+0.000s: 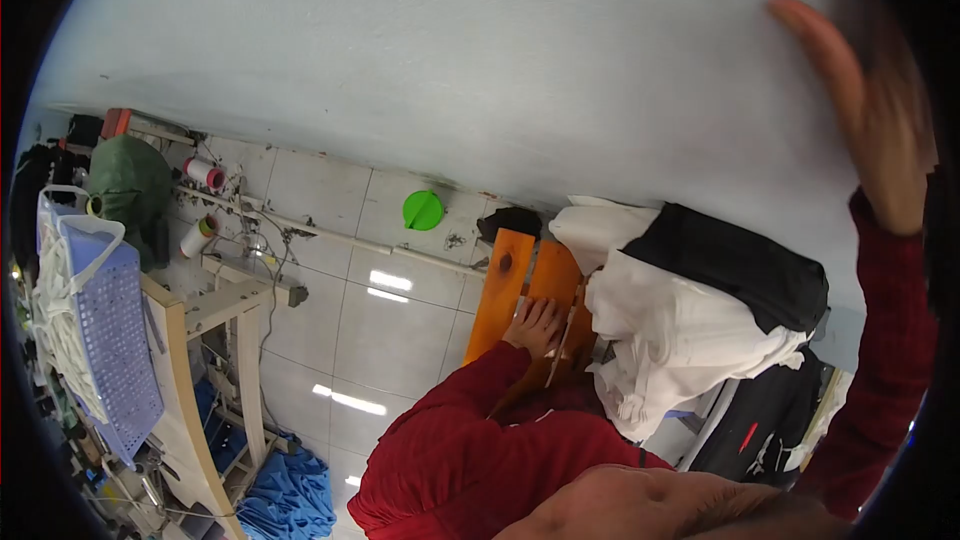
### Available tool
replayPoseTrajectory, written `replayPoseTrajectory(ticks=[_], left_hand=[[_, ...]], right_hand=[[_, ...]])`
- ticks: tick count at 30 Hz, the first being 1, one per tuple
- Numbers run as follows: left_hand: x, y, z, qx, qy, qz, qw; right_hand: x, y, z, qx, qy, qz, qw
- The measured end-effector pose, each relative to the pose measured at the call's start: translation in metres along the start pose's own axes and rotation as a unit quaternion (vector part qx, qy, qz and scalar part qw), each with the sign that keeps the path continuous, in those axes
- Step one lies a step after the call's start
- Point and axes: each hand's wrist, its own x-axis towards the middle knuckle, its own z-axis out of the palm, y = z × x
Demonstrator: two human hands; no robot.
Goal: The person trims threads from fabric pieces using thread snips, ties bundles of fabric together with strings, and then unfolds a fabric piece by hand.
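Observation:
My left hand (536, 327) rests on an orange wooden bench (497, 285), fingers laid on the slats near a gap between them. Nothing shows in it. To the right, my right hand (880, 100) is raised in front of the pale wall (450, 50), thumb held apart from the fingers. Its fingers run into the dark edge of the view and are partly blurred; I see nothing held. Beside the bench lies a heap of white cloth (670, 325), with a folded black cloth (735, 265) on top.
A lilac plastic basket (125, 340) with white pieces sits on a table (185, 410) at left. Thread cones (203, 174), a green round plastic item (423, 210) and a pipe (340, 235) lie along the tiled floor. Blue cloth (290, 495) hangs low by the table.

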Motion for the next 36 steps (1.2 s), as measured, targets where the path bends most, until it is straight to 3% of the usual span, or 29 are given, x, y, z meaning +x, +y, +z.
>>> replayPoseTrajectory(ticks=[10, 13, 16, 18, 20, 22, 24, 26, 28, 30, 31, 34, 36], left_hand=[[0.008, -0.005, -0.011, -0.082, 0.044, -0.019, 0.995], [0.006, -0.01, -0.018, -0.188, 0.049, -0.035, 0.98], [0.01, -0.036, -0.042, -0.292, 0.132, -0.062, 0.945], [0.017, -0.071, -0.05, -0.265, 0.211, -0.129, 0.932], [0.033, -0.088, -0.048, -0.269, 0.324, -0.374, 0.826], [0.023, -0.107, -0.006, -0.475, 0.3, -0.503, 0.657], [0.023, -0.133, 0.007, -0.541, 0.25, -0.537, 0.597], [-0.002, -0.178, 0.06, -0.4, 0.164, -0.52, 0.736], [-0.002, -0.207, 0.081, -0.32, 0.087, -0.502, 0.799], [-0.012, -0.231, 0.135, -0.252, -0.018, -0.506, 0.825], [-0.012, -0.245, 0.163, -0.215, -0.075, -0.517, 0.825], [0.001, -0.267, 0.218, -0.269, -0.17, -0.57, 0.758], [0.014, -0.271, 0.23, -0.364, -0.148, -0.651, 0.65]], right_hand=[[0.044, -0.005, -0.028, 0.007, 0.081, 0.036, 0.996], [0.047, -0.005, -0.034, 0.001, 0.095, 0.036, 0.995], [0.05, -0.006, -0.036, -0.005, 0.104, 0.032, 0.994], [0.052, -0.007, -0.037, -0.007, 0.108, 0.03, 0.994], [0.054, -0.009, -0.039, -0.01, 0.113, 0.024, 0.993], [0.056, -0.01, -0.04, -0.013, 0.116, 0.022, 0.993], [0.058, -0.01, -0.043, -0.014, 0.118, 0.019, 0.993], [0.061, -0.01, -0.044, -0.009, 0.117, 0.02, 0.993], [0.065, -0.011, -0.043, -0.006, 0.115, 0.021, 0.993], [0.07, -0.014, -0.046, -0.014, 0.111, 0.021, 0.993], [0.072, -0.015, -0.047, -0.02, 0.116, 0.02, 0.993], [0.076, -0.02, -0.056, -0.038, 0.127, 0.027, 0.991], [0.079, -0.021, -0.056, -0.04, 0.124, 0.036, 0.991]])
